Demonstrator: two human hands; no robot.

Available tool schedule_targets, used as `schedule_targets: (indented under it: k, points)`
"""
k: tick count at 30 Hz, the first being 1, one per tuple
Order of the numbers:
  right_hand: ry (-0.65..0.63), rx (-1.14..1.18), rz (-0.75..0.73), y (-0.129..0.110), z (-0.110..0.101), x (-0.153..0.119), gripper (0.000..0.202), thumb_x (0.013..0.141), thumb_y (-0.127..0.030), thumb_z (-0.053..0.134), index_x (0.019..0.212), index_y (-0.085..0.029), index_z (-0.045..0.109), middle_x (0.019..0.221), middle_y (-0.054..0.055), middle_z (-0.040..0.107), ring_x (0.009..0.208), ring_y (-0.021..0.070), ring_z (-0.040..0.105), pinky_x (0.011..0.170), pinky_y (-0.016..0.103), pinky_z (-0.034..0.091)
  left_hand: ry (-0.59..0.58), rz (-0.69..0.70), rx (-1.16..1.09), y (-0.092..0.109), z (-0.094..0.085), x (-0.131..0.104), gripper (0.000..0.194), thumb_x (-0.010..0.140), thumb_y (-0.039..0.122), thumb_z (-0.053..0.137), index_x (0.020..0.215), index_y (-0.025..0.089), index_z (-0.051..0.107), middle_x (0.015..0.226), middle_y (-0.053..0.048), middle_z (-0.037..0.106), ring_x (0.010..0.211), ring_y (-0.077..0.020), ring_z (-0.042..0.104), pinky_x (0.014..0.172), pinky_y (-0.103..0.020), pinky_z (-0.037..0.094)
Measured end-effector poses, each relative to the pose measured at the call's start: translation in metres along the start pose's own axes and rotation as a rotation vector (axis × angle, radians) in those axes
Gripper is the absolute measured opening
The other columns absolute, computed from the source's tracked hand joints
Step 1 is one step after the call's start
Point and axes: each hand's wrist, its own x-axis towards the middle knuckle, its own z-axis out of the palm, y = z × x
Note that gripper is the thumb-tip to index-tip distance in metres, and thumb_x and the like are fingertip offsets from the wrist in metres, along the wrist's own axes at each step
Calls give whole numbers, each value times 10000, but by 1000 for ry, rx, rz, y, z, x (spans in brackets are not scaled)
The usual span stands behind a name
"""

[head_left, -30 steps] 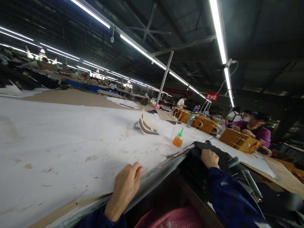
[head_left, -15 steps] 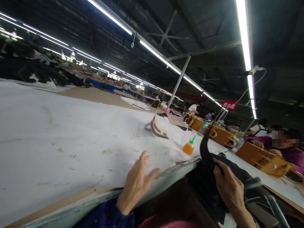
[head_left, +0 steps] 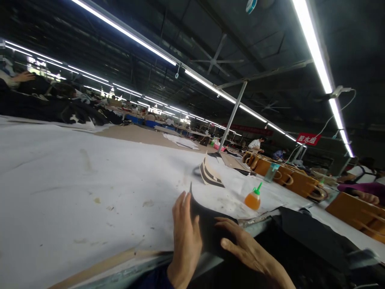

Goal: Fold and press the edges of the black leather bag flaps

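A black flexible sheet piece (head_left: pixel 210 224) stands partly over the table's front edge, its left side curling upward to a thin tip. My left hand (head_left: pixel 185 237) is at that curled side, with the fingers along its outer face and the thumb on the inner face. Fingers stretched and thumb apart, my right hand (head_left: pixel 246 245) lies against the right part of the same piece. Beyond the hands are a striped cream-and-dark panel (head_left: pixel 210 174), bent upright, and a squeeze bottle (head_left: pixel 253 200) of orange liquid with a green nozzle.
A white-covered table (head_left: pixel 75 180) stretches left and away. Black material (head_left: pixel 313 245) is heaped at the right beside the table edge. Tan bags (head_left: pixel 300 184) with handles line the right side near a co-worker's hand (head_left: pixel 365 196). A metal post (head_left: pixel 233 116) rises behind.
My right hand has brought the black piece leftward from over the dark heap to my left hand. The left hand now meets its edge. The camera view has turned slightly left.
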Motion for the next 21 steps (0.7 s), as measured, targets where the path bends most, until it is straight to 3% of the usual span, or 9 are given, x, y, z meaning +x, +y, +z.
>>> schedule_targets:
  k: [2, 5, 7, 11, 14, 16, 18, 19, 21]
  points:
    - [31, 94, -7, 3, 8, 16, 458, 834, -514, 626, 1194, -232, 637, 1305, 90, 604, 1190, 265, 573, 1023, 405, 460, -17, -13, -66, 2, 4, 3, 495, 947, 133, 348, 1424, 265, 316, 1459, -138, 367, 1343, -227, 427, 1001, -415, 511]
    - [260, 217, 21, 9, 21, 41, 693, 806, -564, 633, 1369, -193, 472, 1429, 145, 478, 1339, 309, 421, 1125, 501, 324, -75, -89, -232, 6, 5, 6, 415, 947, 166, 375, 1359, 201, 410, 1234, -127, 600, 1084, -172, 640, 897, -316, 565]
    - [391, 326, 22, 13, 26, 52, 753, 830, -604, 577, 1429, -196, 375, 1509, 151, 368, 1414, 304, 307, 1149, 517, 275, -137, -140, -363, 14, 3, 4, 364, 948, 215, 424, 1308, 199, 474, 1115, -85, 675, 1015, -153, 670, 946, -302, 537]
    - [492, 543, -45, 18, 17, 48, 574, 819, -595, 614, 1216, -184, 573, 1249, 120, 618, 1179, 263, 577, 986, 461, 480, -212, -218, -614, 50, -6, 3, 301, 925, 306, 508, 1205, 224, 584, 1146, -67, 673, 1085, -172, 638, 1027, -297, 465]
    - [708, 646, -7, 25, 1, 26, 424, 793, -564, 663, 951, -172, 636, 918, 45, 691, 856, 187, 660, 794, 355, 553, -279, -173, -654, 84, -4, 24, 288, 920, 345, 518, 1175, 239, 598, 1193, -62, 655, 1118, -180, 610, 976, -281, 474]
    - [906, 701, 60, 29, -8, 4, 407, 763, -571, 685, 905, -196, 617, 835, 1, 670, 763, 150, 639, 679, 258, 542, -239, -157, -617, 101, 11, 53, 373, 927, 397, 495, 1265, 241, 519, 1355, -69, 552, 1163, -189, 571, 930, -289, 491]
    - [1049, 748, 120, 30, -13, -23, 427, 710, -587, 721, 905, -228, 597, 781, -32, 647, 707, 132, 626, 587, 197, 518, -183, -175, -405, 106, 39, 90, 443, 932, 425, 471, 1320, 213, 456, 1419, -88, 483, 1272, -189, 482, 998, -289, 453]
    - [1084, 768, 146, 31, -13, -39, 429, 686, -579, 744, 896, -238, 591, 756, -39, 638, 678, 130, 624, 557, 184, 513, -144, -184, -171, 102, 56, 110, 492, 933, 423, 466, 1363, 193, 401, 1439, -105, 454, 1324, -182, 427, 1055, -287, 406]
    - [1109, 786, 226, 35, -11, -73, 408, 686, -557, 753, 898, -245, 600, 728, -31, 638, 613, 132, 628, 514, 182, 517, -117, -257, -8, 85, 94, 145, 596, 906, 332, 524, 1423, 114, 323, 1531, -193, 280, 1428, -269, 256, 1162, -397, 251]
